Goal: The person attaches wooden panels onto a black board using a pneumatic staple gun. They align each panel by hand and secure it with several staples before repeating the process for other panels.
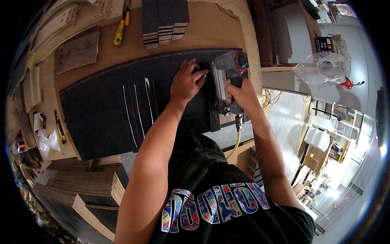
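Right hand [242,95] closed around the grip of a pneumatic nail gun [228,62]; left hand [187,83] half-open, fingers bent, thumb apart from them, laid on the black panel [97,110] just left of the tool, nothing seen in it. Bench [118,51] is tan-topped and carries the panel, which has a curved far edge and spans most of its width. Stacked dark boards [97,191] at lower left, near side of bench. Short black strips [164,20] piled beyond the panel. Nail gun sits over the panel's right end, beside a narrow black strip [214,116]; nose contact can't be told. Yellow air hose [237,142] runs from its near end toward the person. Yellow-handled screwdriver [119,35] left of the pile; utility knife [60,128] off the panel's left end. Thin white lines [129,116] cross the panel, left of the left hand.
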`<action>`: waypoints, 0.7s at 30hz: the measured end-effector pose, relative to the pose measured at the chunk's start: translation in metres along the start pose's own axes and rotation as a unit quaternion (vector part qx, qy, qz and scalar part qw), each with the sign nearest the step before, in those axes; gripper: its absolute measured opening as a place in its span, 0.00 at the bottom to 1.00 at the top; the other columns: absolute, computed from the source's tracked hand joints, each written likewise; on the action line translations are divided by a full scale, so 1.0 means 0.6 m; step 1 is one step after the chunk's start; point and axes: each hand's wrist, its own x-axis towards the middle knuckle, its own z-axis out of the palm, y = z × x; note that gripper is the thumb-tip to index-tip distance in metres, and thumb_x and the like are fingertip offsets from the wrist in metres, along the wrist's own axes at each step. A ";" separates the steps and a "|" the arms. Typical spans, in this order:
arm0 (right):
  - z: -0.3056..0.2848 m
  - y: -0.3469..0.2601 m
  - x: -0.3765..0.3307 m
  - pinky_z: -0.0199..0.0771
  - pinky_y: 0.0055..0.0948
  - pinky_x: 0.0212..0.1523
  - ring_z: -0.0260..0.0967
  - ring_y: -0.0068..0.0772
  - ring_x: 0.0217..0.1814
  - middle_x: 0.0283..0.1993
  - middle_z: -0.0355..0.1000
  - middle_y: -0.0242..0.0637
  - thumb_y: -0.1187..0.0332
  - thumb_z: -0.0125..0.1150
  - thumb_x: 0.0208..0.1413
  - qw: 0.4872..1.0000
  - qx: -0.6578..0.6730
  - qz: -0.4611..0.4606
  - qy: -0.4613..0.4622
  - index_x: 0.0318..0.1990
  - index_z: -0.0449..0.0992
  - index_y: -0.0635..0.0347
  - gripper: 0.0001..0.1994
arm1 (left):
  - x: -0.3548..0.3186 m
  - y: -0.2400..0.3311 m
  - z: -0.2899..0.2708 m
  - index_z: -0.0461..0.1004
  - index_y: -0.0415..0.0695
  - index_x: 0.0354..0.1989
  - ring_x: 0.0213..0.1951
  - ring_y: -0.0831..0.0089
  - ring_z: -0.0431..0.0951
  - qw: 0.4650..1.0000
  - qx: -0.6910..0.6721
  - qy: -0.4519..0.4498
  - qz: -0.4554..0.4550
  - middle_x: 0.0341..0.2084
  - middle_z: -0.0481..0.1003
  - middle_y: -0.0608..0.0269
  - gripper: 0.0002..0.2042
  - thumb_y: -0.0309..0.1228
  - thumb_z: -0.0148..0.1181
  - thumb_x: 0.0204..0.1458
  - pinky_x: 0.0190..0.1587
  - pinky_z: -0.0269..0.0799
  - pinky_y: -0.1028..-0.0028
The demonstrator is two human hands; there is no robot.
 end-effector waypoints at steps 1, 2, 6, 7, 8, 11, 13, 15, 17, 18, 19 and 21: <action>0.001 -0.003 -0.002 0.72 0.30 0.25 0.72 0.27 0.22 0.22 0.73 0.34 0.73 0.61 0.54 1.000 0.016 -0.007 -0.007 0.35 0.77 0.67 0.06 | -0.001 0.000 0.001 0.88 0.55 0.44 0.60 0.49 0.77 1.000 0.004 0.005 0.003 0.49 0.80 0.53 0.09 0.34 0.72 0.54 0.70 0.69 0.52; 0.005 -0.008 -0.003 0.72 0.30 0.25 0.72 0.27 0.22 0.22 0.73 0.34 0.73 0.61 0.54 0.999 0.032 -0.015 -0.013 0.35 0.77 0.67 0.06 | -0.002 0.000 0.002 0.88 0.54 0.44 0.60 0.49 0.77 1.000 0.003 0.007 0.001 0.49 0.80 0.53 0.09 0.34 0.72 0.55 0.70 0.69 0.52; 0.018 -0.019 -0.006 0.74 0.36 0.25 0.75 0.32 0.21 0.22 0.75 0.40 0.68 0.61 0.55 0.999 0.039 -0.019 -0.025 0.35 0.77 0.70 0.11 | 0.000 0.005 -0.002 0.88 0.51 0.43 0.61 0.50 0.77 1.000 0.003 0.004 -0.006 0.50 0.80 0.53 0.09 0.34 0.72 0.55 0.71 0.69 0.52; 0.019 -0.017 -0.005 0.74 0.36 0.25 0.75 0.32 0.21 0.22 0.75 0.41 0.68 0.61 0.55 0.999 0.040 -0.018 -0.022 0.35 0.77 0.70 0.11 | 0.000 0.005 -0.002 0.87 0.50 0.43 0.61 0.50 0.77 1.000 0.004 0.002 -0.008 0.50 0.80 0.53 0.09 0.34 0.72 0.55 0.71 0.68 0.52; 0.021 -0.013 -0.003 0.74 0.36 0.25 0.75 0.33 0.21 0.22 0.75 0.41 0.68 0.61 0.55 0.999 0.041 -0.017 -0.020 0.35 0.77 0.70 0.11 | 0.001 0.005 -0.002 0.87 0.50 0.43 0.61 0.50 0.77 1.000 0.001 0.000 -0.010 0.50 0.80 0.53 0.09 0.34 0.72 0.55 0.71 0.69 0.52; 0.023 -0.008 0.000 0.74 0.36 0.24 0.75 0.32 0.21 0.22 0.75 0.40 0.68 0.61 0.55 0.998 0.055 -0.029 -0.028 0.36 0.78 0.70 0.10 | -0.005 0.001 0.003 0.87 0.50 0.43 0.62 0.50 0.76 1.000 -0.001 -0.006 -0.015 0.52 0.79 0.53 0.09 0.34 0.72 0.55 0.70 0.69 0.52; 0.024 -0.006 0.001 0.74 0.35 0.24 0.75 0.32 0.21 0.22 0.75 0.40 0.68 0.61 0.54 0.997 0.065 -0.034 -0.026 0.37 0.78 0.70 0.10 | -0.005 0.001 0.003 0.87 0.50 0.43 0.63 0.49 0.75 1.000 0.008 -0.011 -0.015 0.54 0.79 0.53 0.09 0.34 0.72 0.55 0.70 0.69 0.53; 0.028 -0.004 0.000 0.74 0.35 0.24 0.75 0.32 0.21 0.22 0.75 0.39 0.69 0.61 0.55 0.997 0.073 -0.032 -0.013 0.38 0.78 0.70 0.11 | -0.005 0.000 0.007 0.87 0.52 0.44 0.64 0.48 0.74 0.999 0.018 -0.015 -0.029 0.56 0.78 0.53 0.09 0.34 0.72 0.55 0.70 0.70 0.54; 0.026 -0.009 -0.001 0.74 0.32 0.25 0.73 0.28 0.21 0.23 0.73 0.35 0.71 0.60 0.55 0.998 0.060 -0.022 -0.023 0.46 0.80 0.67 0.13 | -0.006 -0.004 0.011 0.87 0.53 0.44 0.65 0.47 0.74 0.999 0.016 -0.022 -0.035 0.58 0.77 0.53 0.10 0.35 0.72 0.55 0.69 0.70 0.55; 0.027 -0.009 -0.001 0.74 0.30 0.25 0.72 0.26 0.21 0.24 0.73 0.33 0.73 0.59 0.56 0.998 0.054 -0.017 -0.028 0.50 0.80 0.65 0.15 | -0.007 -0.007 0.012 0.87 0.53 0.45 0.65 0.46 0.73 0.999 0.009 -0.028 -0.033 0.59 0.77 0.53 0.10 0.35 0.72 0.55 0.69 0.71 0.55; 0.028 -0.009 -0.001 0.74 0.32 0.25 0.73 0.28 0.21 0.23 0.74 0.35 0.71 0.60 0.56 0.998 0.053 -0.025 -0.026 0.48 0.80 0.67 0.14 | -0.008 -0.010 0.013 0.87 0.54 0.45 0.66 0.45 0.73 0.999 0.003 -0.034 -0.032 0.60 0.76 0.53 0.10 0.35 0.72 0.55 0.69 0.71 0.55; 0.031 -0.009 0.000 0.74 0.34 0.24 0.75 0.30 0.21 0.22 0.75 0.40 0.69 0.61 0.55 0.998 0.051 -0.041 -0.022 0.43 0.79 0.69 0.12 | -0.008 -0.012 0.014 0.87 0.54 0.45 0.66 0.46 0.72 0.999 0.010 -0.037 -0.030 0.61 0.76 0.53 0.10 0.36 0.72 0.56 0.68 0.71 0.55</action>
